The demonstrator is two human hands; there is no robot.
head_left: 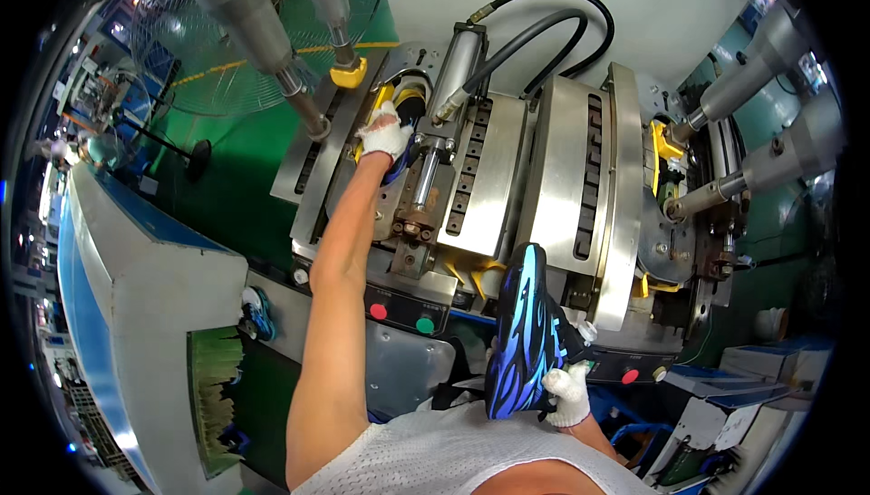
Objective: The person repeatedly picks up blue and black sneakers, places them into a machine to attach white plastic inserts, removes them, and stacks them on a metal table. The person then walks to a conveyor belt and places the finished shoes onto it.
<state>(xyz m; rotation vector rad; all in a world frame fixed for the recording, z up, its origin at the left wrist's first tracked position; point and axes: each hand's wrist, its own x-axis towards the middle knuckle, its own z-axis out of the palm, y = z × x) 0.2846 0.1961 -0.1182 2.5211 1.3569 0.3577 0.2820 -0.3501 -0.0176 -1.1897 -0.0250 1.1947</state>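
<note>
My left hand [385, 137], in a white knit glove, reaches far forward into the left station of a metal press. Its fingers are closed around a dark shoe [412, 107] with blue on its side, set among yellow pads; the glove covers part of it. Close to my body, my right hand [568, 395], also gloved, grips a black shoe [521, 341] with a blue and purple flame pattern. That shoe stands toe away from me, tilted, in front of the machine's front edge. Fingers behind it are partly hidden.
Steel cover plates [489, 178] fill the machine's middle. Thick metal cylinders [240, 14] slant in from both upper sides, and black hoses [580, 19] arch behind. Red and green buttons [378, 312] line the front. Another shoe [257, 314] lies left, near a white-blue machine [145, 268].
</note>
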